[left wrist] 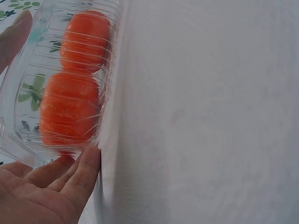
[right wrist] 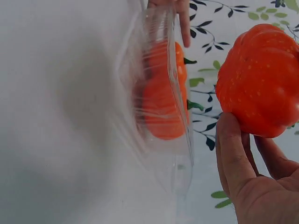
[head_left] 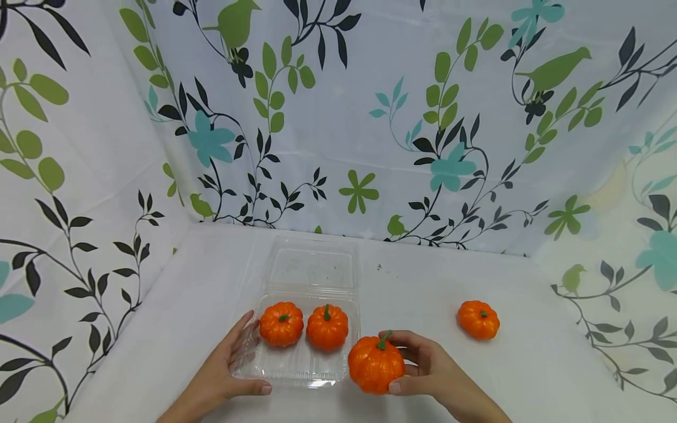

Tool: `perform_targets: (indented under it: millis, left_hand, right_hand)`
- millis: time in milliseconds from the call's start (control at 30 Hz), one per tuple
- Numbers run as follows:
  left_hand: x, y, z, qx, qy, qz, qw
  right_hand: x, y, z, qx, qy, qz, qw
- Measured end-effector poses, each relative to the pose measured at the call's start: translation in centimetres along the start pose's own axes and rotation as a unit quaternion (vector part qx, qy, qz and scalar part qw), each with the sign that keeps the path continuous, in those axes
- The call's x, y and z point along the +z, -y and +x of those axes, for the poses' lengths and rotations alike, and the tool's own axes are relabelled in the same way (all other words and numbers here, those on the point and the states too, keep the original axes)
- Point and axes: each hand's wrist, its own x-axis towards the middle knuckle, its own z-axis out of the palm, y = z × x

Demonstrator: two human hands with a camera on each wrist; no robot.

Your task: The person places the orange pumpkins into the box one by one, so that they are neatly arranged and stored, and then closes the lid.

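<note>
A clear plastic clamshell box (head_left: 296, 370) lies open on the white table, its lid (head_left: 312, 264) folded back. Two small orange pumpkins (head_left: 281, 324) (head_left: 327, 326) sit in its far row. My left hand (head_left: 240, 361) rests against the box's near left corner, fingers straight along the side wall and thumb along the front rim. My right hand (head_left: 409, 364) grips a larger orange pumpkin (head_left: 375, 364) just above the box's near right corner. In the left wrist view the two pumpkins (left wrist: 70, 112) (left wrist: 86, 39) show through the box wall. The held pumpkin (right wrist: 259, 84) fills the right wrist view.
A fourth small pumpkin (head_left: 478, 319) sits alone on the table to the right. Leaf-patterned cloth walls (head_left: 338, 117) close in the back and both sides. The near row of the box (head_left: 301, 361) holds nothing.
</note>
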Motion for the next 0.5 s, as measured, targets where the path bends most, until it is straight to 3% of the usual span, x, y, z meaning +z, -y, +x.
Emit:
perform_targets:
  millis: [500]
  left_hand:
    - [0.0, -0.1, 0.1, -0.023, 0.0, -0.014, 0.9996]
  right_hand:
    - [5.2, 2.0, 3.8, -0.027, 0.091, 0.042, 0.9946]
